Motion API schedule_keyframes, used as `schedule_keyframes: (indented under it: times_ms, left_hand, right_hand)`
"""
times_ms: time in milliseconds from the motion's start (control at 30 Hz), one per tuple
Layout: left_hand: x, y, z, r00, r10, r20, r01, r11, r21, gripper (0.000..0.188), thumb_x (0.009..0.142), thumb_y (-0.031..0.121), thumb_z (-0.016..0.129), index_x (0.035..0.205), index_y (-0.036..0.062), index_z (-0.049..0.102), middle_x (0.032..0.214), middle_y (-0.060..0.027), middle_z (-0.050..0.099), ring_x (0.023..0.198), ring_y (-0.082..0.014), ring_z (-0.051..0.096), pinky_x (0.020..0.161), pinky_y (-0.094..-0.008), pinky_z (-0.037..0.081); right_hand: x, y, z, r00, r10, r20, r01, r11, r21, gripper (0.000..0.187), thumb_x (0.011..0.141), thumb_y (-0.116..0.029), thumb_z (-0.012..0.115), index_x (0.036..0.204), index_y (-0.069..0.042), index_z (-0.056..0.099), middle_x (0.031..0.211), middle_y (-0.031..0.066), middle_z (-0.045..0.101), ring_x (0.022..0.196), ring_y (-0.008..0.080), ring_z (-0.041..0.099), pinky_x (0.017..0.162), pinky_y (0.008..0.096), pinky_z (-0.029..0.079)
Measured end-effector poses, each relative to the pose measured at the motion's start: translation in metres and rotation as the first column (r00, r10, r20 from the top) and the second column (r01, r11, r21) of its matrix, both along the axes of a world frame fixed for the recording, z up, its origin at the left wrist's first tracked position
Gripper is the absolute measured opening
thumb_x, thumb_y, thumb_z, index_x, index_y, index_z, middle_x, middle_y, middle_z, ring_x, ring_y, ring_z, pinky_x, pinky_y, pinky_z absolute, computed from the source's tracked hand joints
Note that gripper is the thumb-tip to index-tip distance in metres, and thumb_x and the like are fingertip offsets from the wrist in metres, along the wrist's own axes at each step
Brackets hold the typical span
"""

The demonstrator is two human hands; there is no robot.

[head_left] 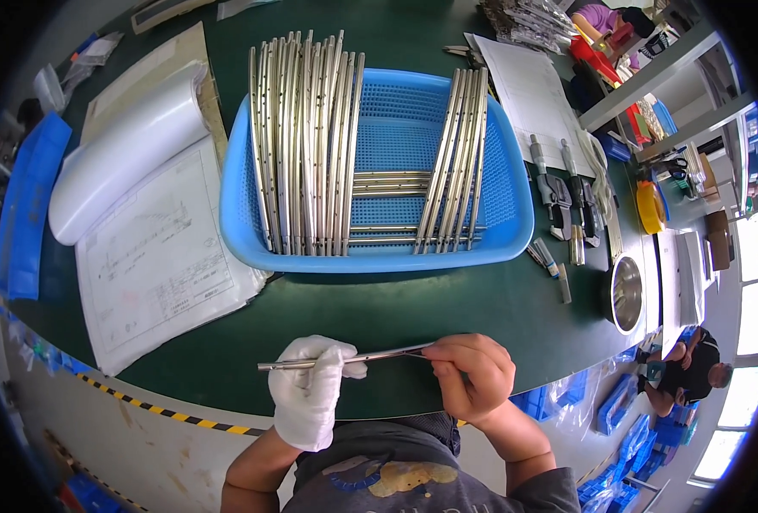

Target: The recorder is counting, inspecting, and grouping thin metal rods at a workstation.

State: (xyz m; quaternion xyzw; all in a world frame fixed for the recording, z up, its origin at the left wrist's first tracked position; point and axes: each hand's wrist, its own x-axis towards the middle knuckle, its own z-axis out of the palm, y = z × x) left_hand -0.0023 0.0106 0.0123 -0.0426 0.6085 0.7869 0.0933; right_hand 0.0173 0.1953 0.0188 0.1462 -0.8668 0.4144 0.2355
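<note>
My left hand (309,389), in a white glove, is closed around a thin, shiny metal tube (379,354) with small dark holes along it. The tube's left end sticks out past the glove. My bare right hand (473,372) pinches the tube near its right end, which the fingers hide. A thin dark sliver shows beside those fingertips, too small to name. Beyond my hands, a blue perforated plastic basket (370,263) holds many similar tubes: a large bundle (306,154) on the left, a smaller bundle (453,162) on the right, and several tubes (389,184) lying crosswise beneath.
Drawing sheets (161,256) lie left of the basket, near a blue bin (32,205). To its right are two micrometers (553,197), a marker pen (547,258), another paper sheet (524,94) and a metal bowl (625,295). Other people (691,368) are at the right.
</note>
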Motion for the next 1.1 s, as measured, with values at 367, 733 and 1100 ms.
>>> schedule_keyframes:
  times_ms: [367, 733, 1100]
  left_hand:
    - [0.0, -0.002, -0.001, 0.999, -0.029, -0.012, 0.03, 0.998, 0.052, 0.013, 0.09, 0.009, 0.049, 0.09, -0.0041, 0.053, 0.077, -0.0131, 0.063, 0.068, -0.0147, 0.062, 0.068, -0.0256, 0.05]
    - [-0.001, -0.002, 0.0, 0.998, -0.057, 0.006, 0.056, 0.997, 0.045, 0.014, 0.09, 0.009, 0.05, 0.091, -0.0045, 0.054, 0.077, -0.0125, 0.062, 0.069, -0.015, 0.061, 0.07, -0.0267, 0.051]
    - [-0.001, -0.002, -0.001, 0.996, -0.081, 0.026, 0.078, 0.993, 0.093, 0.012, 0.09, 0.006, 0.049, 0.091, -0.005, 0.054, 0.08, -0.0115, 0.061, 0.072, -0.014, 0.061, 0.071, -0.0261, 0.051]
  right_hand:
    - [-0.003, -0.001, -0.006, 0.994, -0.01, -0.11, 0.012, 1.0, 0.015, 0.019, 0.063, 0.002, 0.067, 0.081, -0.003, 0.063, 0.072, 0.0068, 0.062, 0.051, 0.0154, 0.056, 0.044, 0.0245, 0.039]
    - [-0.006, -0.004, 0.004, 0.998, -0.002, -0.069, 0.025, 0.943, 0.333, 0.021, 0.063, -0.005, 0.07, 0.083, -0.006, 0.065, 0.08, 0.0034, 0.06, 0.054, 0.0132, 0.053, 0.049, 0.0249, 0.04]
    - [-0.014, -0.019, 0.009, 0.996, 0.082, -0.046, -0.081, 0.996, 0.03, 0.016, 0.067, 0.005, 0.061, 0.081, -0.002, 0.057, 0.076, 0.0086, 0.064, 0.061, 0.0196, 0.059, 0.056, 0.0278, 0.043]
